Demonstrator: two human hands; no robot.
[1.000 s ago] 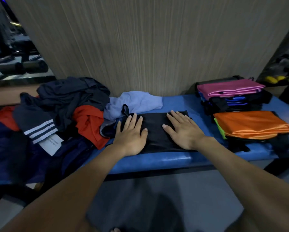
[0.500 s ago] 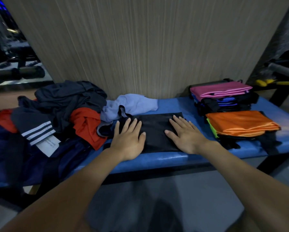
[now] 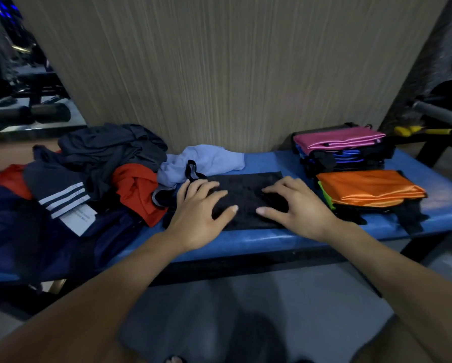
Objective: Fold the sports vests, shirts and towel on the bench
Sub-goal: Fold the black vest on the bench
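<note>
A folded black garment [image 3: 246, 195] lies flat in the middle of the blue bench [image 3: 272, 237]. My left hand [image 3: 198, 213] is on its left half and my right hand [image 3: 295, 208] on its right half. Both hands have arched fingers with the tips dug into the cloth and thumbs spread toward each other, gripping it. A black strap loop [image 3: 192, 169] sticks out at the garment's far left corner. Unfolded clothes are heaped at the left: a light blue cloth [image 3: 206, 159], a red shirt [image 3: 135, 187] and dark grey garments [image 3: 109, 150].
At the right stand two folded stacks: one topped with pink [image 3: 337, 138] at the back, one topped with orange [image 3: 369, 187] in front. A wood-grain wall [image 3: 219, 74] rises behind the bench. Gym equipment [image 3: 31, 113] stands far left, a yellow-handled bar [image 3: 424, 131] far right.
Both hands lay flat with straight fingers on the black garment before; now their fingers have bent and clawed into the cloth. The view has shifted slightly.
</note>
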